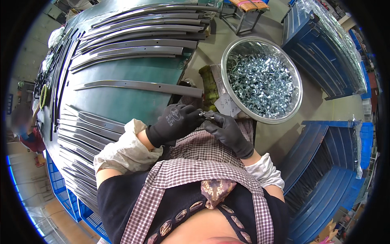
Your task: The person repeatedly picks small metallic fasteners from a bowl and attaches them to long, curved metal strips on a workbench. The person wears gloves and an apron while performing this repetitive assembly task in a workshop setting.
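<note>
Small metal clip (206, 115) pinched between fingertips of left hand (175, 122) and right hand (226, 131), both in black gloves, above checked apron (203, 142). Long axis roughly level, running from one hand to the other; which end leads, too small to tell. Just beyond grip, steel bowl (296, 77) heaped with clips. Left of grip, green table (122, 101) edge with long grey strips (138, 85).

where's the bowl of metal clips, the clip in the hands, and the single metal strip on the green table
bowl (300, 94), head view, bare right rim.
clip (206, 115), head view, shiny piece pinched between the gloved fingertips.
metal strip (142, 86), head view, middle of the lone strip lying across the green table.
</note>
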### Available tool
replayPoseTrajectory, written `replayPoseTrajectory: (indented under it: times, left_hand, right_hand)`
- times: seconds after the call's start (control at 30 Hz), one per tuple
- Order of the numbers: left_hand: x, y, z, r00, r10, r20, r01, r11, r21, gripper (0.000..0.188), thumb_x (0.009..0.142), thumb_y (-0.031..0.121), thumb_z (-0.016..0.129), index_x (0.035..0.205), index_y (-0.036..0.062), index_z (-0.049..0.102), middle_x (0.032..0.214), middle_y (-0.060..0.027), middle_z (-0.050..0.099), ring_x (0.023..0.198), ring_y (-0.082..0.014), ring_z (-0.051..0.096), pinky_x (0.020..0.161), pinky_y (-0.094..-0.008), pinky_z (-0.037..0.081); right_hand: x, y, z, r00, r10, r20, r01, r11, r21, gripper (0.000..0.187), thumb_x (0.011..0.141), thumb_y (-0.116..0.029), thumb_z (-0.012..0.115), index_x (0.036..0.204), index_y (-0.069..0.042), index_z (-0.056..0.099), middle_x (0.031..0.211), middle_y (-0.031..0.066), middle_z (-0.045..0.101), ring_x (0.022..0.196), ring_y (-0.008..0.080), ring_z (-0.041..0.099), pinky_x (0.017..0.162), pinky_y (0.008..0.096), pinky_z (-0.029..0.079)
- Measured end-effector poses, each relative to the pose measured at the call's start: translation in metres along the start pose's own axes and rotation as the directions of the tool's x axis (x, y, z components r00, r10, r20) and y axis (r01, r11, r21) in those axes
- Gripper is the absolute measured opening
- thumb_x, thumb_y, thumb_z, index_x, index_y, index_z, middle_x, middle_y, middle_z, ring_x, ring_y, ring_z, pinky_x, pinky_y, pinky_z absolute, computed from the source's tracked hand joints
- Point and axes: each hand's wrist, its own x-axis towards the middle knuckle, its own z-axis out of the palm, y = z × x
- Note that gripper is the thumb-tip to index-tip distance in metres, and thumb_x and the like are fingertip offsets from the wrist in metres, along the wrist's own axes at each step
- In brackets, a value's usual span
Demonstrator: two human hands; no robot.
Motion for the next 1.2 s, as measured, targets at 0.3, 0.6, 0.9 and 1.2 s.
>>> replayPoseTrajectory:
  times: [0.3, 0.6, 0.9, 1.2]
  left_hand:
    - [-0.005, -0.012, -0.004, 0.964, 0.267, 0.007, -0.255, 0.912, 0.322, 0.037, 0.079, 0.021, 0.073, 0.113, 0.0092, 0.067, 0.085, -0.0009, 0.057, 0.072, -0.0181, 0.061, 0.061, -0.0352, 0.049]
    - [0.019, -0.055, -0.017, 0.962, 0.234, -0.143, -0.195, 0.95, 0.244, 0.045, 0.076, 0.024, 0.077, 0.118, 0.0097, 0.067, 0.104, -0.0044, 0.065, 0.093, -0.0265, 0.064, 0.078, -0.0421, 0.052]
    - [0.005, -0.089, 0.002, 0.996, 0.083, 0.035, -0.084, 0.996, 0.034, 0.042, 0.076, 0.03, 0.079, 0.113, 0.0152, 0.066, 0.099, -0.0041, 0.067, 0.095, -0.0283, 0.063, 0.086, -0.0427, 0.047]
    - [0.003, -0.087, 0.001, 0.996, 0.056, 0.065, -0.053, 0.998, -0.044, 0.046, 0.074, 0.029, 0.08, 0.116, 0.013, 0.068, 0.102, -0.0057, 0.069, 0.096, -0.0299, 0.064, 0.085, -0.043, 0.047]
  right_hand:
    - [0.011, 0.002, -0.003, 0.995, 0.041, -0.09, -0.04, 0.999, 0.009, 0.042, 0.089, -0.01, 0.077, 0.123, 0.007, 0.059, 0.105, 0.0056, 0.066, 0.096, 0.0115, 0.062, 0.084, 0.0259, 0.052]
    - [0.029, 0.02, -0.026, 0.925, -0.354, -0.14, 0.162, 0.698, -0.698, 0.042, 0.088, -0.024, 0.076, 0.118, 0.002, 0.059, 0.101, 0.0179, 0.069, 0.09, 0.0284, 0.069, 0.079, 0.0398, 0.054]
    - [0.052, 0.032, -0.036, 0.923, -0.381, 0.05, 0.274, 0.561, -0.781, 0.04, 0.093, -0.026, 0.07, 0.124, -0.004, 0.059, 0.102, 0.0197, 0.068, 0.092, 0.0341, 0.068, 0.079, 0.0424, 0.053]
    - [0.067, 0.051, -0.039, 0.919, -0.394, -0.023, 0.32, 0.777, -0.542, 0.023, 0.095, -0.023, 0.067, 0.102, -0.001, 0.065, 0.085, 0.0157, 0.068, 0.077, 0.0292, 0.066, 0.068, 0.04, 0.05]
